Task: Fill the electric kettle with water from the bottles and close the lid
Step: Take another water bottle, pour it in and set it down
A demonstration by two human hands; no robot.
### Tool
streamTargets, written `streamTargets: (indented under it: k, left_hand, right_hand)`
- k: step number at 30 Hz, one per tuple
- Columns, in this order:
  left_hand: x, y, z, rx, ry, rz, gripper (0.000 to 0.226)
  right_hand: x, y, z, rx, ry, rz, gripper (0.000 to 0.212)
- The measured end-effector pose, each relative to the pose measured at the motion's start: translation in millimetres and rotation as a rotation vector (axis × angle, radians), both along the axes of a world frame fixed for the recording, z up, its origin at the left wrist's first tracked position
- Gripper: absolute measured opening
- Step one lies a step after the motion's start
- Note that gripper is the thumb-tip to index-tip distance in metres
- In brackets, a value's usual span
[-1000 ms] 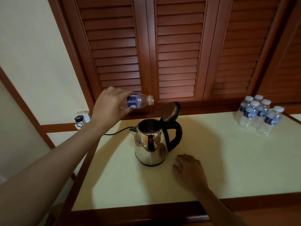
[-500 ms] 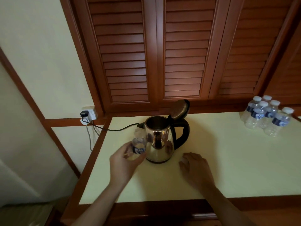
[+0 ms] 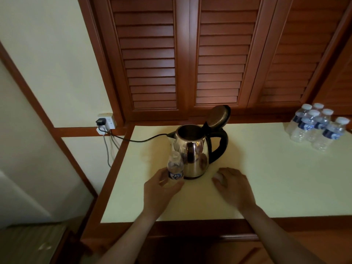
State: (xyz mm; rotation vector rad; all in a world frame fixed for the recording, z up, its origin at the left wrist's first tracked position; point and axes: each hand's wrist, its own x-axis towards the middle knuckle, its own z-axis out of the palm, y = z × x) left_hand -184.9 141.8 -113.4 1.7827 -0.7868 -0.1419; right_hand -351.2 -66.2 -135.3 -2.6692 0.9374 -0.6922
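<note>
A shiny steel electric kettle (image 3: 192, 155) with a black handle stands on the pale table (image 3: 276, 178), and its lid (image 3: 218, 116) is tipped up and open. My left hand (image 3: 160, 191) grips a small clear water bottle (image 3: 175, 168) with a blue label. The bottle is upright, uncapped, and low at the table just left of the kettle's base. My right hand (image 3: 234, 187) rests palm down on the table right of the kettle, its fingers curled over a small white bottle cap (image 3: 218, 176).
Several capped water bottles (image 3: 314, 128) stand at the back right of the table. The kettle's black cord (image 3: 141, 140) runs left to a wall socket (image 3: 105, 121). Brown louvred shutters (image 3: 190, 54) rise behind the table. The table's left edge drops to the floor.
My left hand brought the bottle down from a tilted position above the kettle's mouth to upright at the table beside the kettle. My right hand stayed put.
</note>
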Motion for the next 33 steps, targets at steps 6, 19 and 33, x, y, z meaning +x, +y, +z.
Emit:
streamTargets:
  k: [6, 19, 33]
  left_hand:
    - [2, -1, 2, 0.028, 0.094, -0.024, 0.041]
    - [12, -1, -3, 0.051, 0.162, -0.124, 0.032]
    - [22, 1, -12, 0.124, 0.131, -0.250, 0.045]
  right_hand:
    - [21, 32, 58, 0.054, -0.290, 0.204, 0.023]
    - [81, 62, 163, 0.111, 0.200, 0.607, 0.031]
    - [81, 73, 188, 0.058, 0.378, 0.515, 0.013]
